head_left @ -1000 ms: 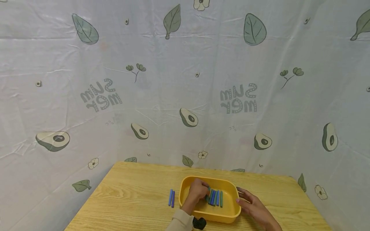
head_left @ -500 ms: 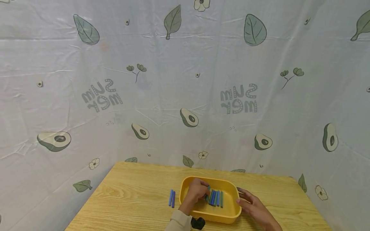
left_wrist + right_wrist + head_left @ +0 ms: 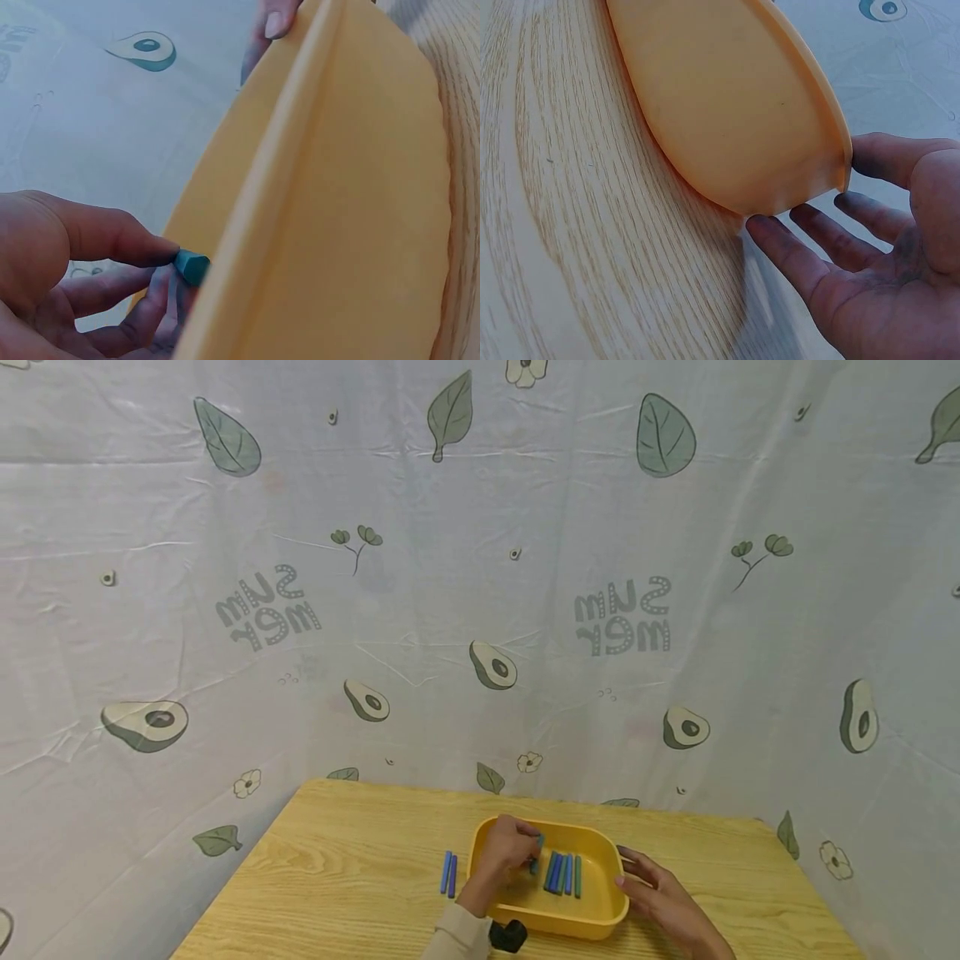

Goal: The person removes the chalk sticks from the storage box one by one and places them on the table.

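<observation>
Head view: yellow plastic tray [image 3: 555,925] on the wooden surface [image 3: 337,860], with at least five blue and green sticks [image 3: 567,875] lying side by side on its floor, roughly parallel. Two more lie outside, just left of the tray: a blue stick [image 3: 446,872] and a violet-blue stick [image 3: 453,877]. I judge the work part done: a neat row stands, one stick in my fingers is not yet set down, and the outside pair may be left to sort. Whether the order is by shade, I cannot tell. My left grip [image 3: 510,843] is within the tray toward its left end, the row just to its right and not touched by it, as far as I can see. Left wrist view: thumb and fingers pinch a teal stick [image 3: 196,268], closed down to its thickness; its faceted end shows beyond my fingertips, the rest hidden by fingers and tray rim. Pastel or chalk, I would guess. Right wrist view: my right grip [image 3: 885,232] is loosely spread, thumb at the rim, fingertips against the tray's outer end wall, no stick in it; steadying, I judge.
</observation>
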{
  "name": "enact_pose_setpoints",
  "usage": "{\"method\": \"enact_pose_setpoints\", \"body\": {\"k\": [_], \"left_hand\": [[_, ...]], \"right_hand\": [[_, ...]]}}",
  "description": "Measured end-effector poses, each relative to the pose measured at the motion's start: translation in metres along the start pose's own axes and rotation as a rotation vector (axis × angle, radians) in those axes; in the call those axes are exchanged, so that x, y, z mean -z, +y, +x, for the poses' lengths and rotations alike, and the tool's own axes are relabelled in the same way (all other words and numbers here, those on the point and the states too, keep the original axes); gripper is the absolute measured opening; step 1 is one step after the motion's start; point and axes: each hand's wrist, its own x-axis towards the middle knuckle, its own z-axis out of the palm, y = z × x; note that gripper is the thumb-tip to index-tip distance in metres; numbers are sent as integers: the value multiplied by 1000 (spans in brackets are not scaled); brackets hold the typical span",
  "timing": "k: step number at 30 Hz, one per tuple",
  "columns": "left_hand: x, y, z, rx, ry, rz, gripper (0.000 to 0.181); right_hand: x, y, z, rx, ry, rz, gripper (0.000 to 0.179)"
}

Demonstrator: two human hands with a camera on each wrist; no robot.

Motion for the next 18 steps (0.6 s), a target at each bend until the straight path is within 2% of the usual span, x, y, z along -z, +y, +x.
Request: {"method": "enact_pose_setpoints", "body": {"k": [7, 18], "left_hand": [[13, 3, -6, -60, -5, -29, 27], [33, 4, -14, -74, -12, -28, 28]], "right_hand": [[1, 1, 0, 10, -24, 10, 80], [0, -2, -3, 27, -33, 7, 78]]}}
